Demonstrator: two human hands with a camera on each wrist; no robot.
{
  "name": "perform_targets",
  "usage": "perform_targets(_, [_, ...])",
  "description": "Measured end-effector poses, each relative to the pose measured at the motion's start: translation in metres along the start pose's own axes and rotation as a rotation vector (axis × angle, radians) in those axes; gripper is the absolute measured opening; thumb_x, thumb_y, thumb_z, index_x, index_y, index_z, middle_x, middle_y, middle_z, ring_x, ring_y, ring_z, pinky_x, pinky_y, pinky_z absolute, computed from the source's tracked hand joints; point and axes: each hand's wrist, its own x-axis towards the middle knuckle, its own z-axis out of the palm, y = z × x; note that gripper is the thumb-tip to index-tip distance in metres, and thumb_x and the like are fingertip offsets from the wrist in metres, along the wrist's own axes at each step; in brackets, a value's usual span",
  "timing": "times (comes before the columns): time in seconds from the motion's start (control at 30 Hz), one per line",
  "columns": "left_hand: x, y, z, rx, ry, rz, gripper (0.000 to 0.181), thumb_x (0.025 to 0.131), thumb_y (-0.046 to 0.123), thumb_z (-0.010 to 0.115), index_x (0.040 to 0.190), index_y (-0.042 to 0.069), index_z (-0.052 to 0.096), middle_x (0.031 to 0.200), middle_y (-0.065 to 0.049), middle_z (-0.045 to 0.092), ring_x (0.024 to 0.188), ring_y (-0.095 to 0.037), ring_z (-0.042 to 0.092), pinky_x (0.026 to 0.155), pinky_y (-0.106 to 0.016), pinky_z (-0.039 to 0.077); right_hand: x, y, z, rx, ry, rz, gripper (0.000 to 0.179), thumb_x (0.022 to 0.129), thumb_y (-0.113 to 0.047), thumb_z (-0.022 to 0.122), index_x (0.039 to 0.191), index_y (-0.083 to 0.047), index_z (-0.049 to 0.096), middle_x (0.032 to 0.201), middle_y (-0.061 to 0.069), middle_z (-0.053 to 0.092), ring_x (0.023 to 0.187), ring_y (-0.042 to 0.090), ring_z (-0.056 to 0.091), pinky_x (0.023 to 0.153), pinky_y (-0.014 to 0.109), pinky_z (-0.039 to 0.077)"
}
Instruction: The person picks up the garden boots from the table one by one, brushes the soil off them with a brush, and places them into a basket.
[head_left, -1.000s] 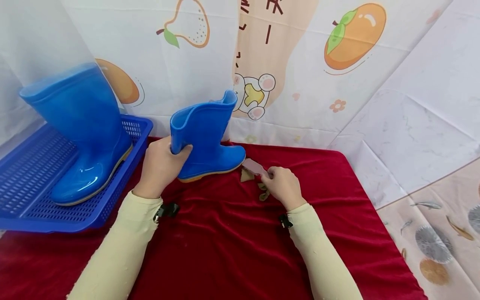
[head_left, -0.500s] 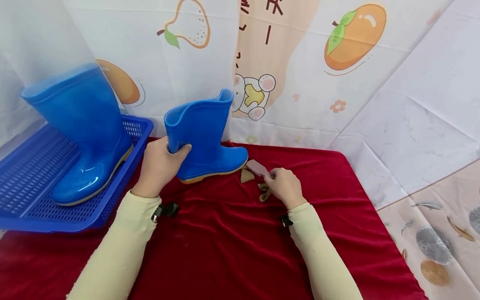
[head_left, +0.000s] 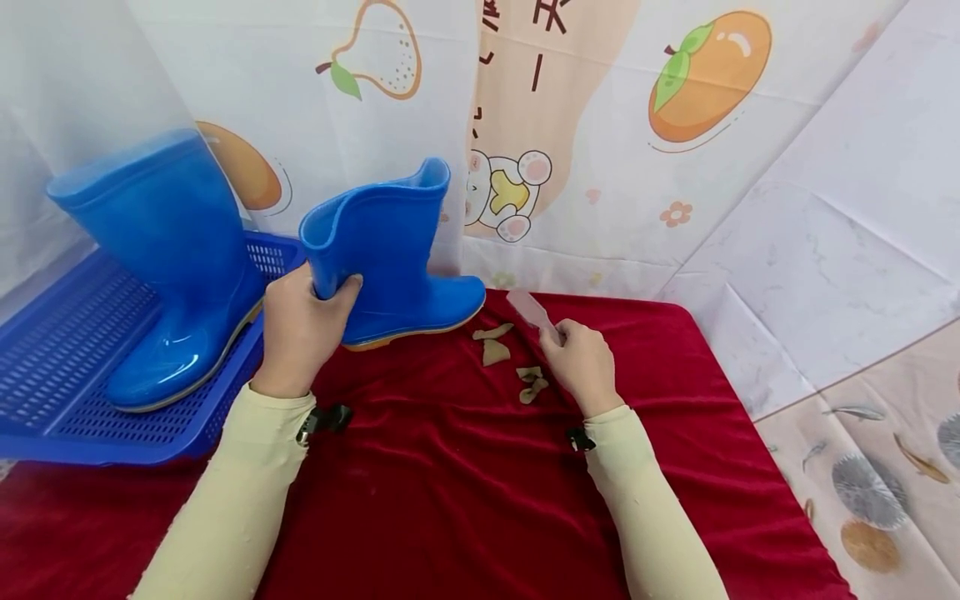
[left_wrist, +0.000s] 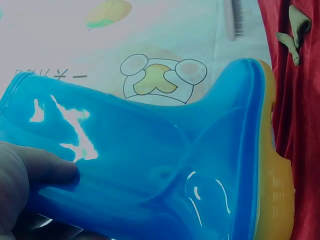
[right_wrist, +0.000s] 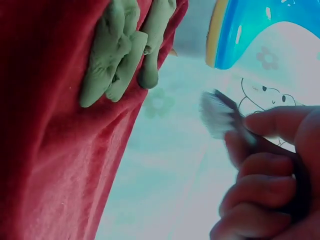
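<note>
My left hand (head_left: 303, 329) grips the shaft of a blue rubber boot (head_left: 382, 250), thumb outside and fingers hidden behind. The boot's toe points right and its yellow-edged sole faces down, close over the red cloth. My right hand (head_left: 581, 367) holds a pinkish brush (head_left: 531, 310) by its handle, a little right of the toe and apart from it. In the right wrist view the brush's pale bristles (right_wrist: 215, 116) show, with fingers curled round the handle. Several greenish-brown, clay-like pieces (head_left: 495, 352) lie on the cloth between boot and right hand.
A second blue boot (head_left: 176, 267) stands in a blue perforated plastic basket (head_left: 172, 450) on the left. Red cloth (head_left: 450, 500) covers the table. Behind it hangs a white fruit-print curtain (head_left: 600, 208), close to the held boot.
My left hand has moved the boot left and slightly up, away from the brush. My right hand has shifted slightly right, its brush head rising. More of the clay-like pieces show now.
</note>
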Motion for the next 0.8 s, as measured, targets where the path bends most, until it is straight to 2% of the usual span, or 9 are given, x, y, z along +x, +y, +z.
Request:
perform_targets(0.07, [0.000,0.000,0.000,-0.001,0.028,0.003,0.044,0.095,0.019,0.074,0.066,0.011,0.042,0.056,-0.005,0.038,0.049,-0.019,0.039,0.047,-0.031,0.030,0.000,-0.001,-0.002,0.047,0.050,-0.017,0.028,0.097,-0.030,0.062,0.077,-0.012,0.067,0.057,-0.001,0.054,0.054,0.020,0.050,0.050,0.034,0.040])
perform_targets(0.23, [0.000,-0.002,-0.002,-0.029,0.085,0.024,0.044,0.096,0.020,0.073,0.065,0.011,0.043,0.055,-0.004,0.038,0.046,-0.014,0.036,0.044,-0.027,0.028,-0.001,-0.008,-0.009,0.138,0.168,-0.072,0.026,0.097,-0.028,0.065,0.078,-0.011,0.069,0.055,-0.001,0.049,0.051,0.019,0.044,0.048,0.034,0.037])
perform_targets(0.37, [-0.001,-0.005,-0.003,-0.045,0.137,0.040,0.045,0.096,0.019,0.072,0.064,0.008,0.044,0.055,-0.004,0.037,0.046,-0.015,0.032,0.044,-0.027,0.024,-0.002,-0.014,-0.014,0.184,0.228,-0.122,0.021,0.095,-0.025,0.067,0.081,-0.010,0.072,0.055,-0.002,0.050,0.050,0.017,0.041,0.047,0.033,0.035])
perform_targets(0.5, [-0.001,-0.006,-0.007,-0.078,0.178,0.019,0.044,0.097,0.024,0.070,0.065,0.004,0.048,0.055,-0.005,0.040,0.045,-0.013,0.035,0.043,-0.023,0.028,-0.003,-0.020,-0.017,0.231,0.269,-0.165,0.019,0.095,-0.023,0.068,0.083,-0.010,0.074,0.057,-0.002,0.053,0.050,0.016,0.043,0.048,0.031,0.036])
perform_targets(0.67, [-0.002,-0.002,-0.012,-0.151,0.193,-0.010,0.043,0.099,0.029,0.068,0.070,0.001,0.054,0.056,-0.004,0.046,0.045,-0.009,0.041,0.045,-0.019,0.038,-0.005,-0.022,-0.023,0.263,0.295,-0.186,0.018,0.095,-0.021,0.069,0.082,-0.010,0.074,0.056,-0.002,0.054,0.050,0.016,0.043,0.048,0.028,0.036])
perform_targets(0.8, [0.000,0.000,-0.018,-0.165,0.240,0.032,0.045,0.097,0.025,0.071,0.065,0.001,0.050,0.054,-0.004,0.042,0.045,-0.007,0.035,0.046,-0.021,0.028,-0.006,-0.021,-0.028,0.262,0.297,-0.198,0.017,0.095,-0.020,0.069,0.082,-0.008,0.074,0.056,-0.002,0.053,0.051,0.016,0.043,0.047,0.027,0.036])
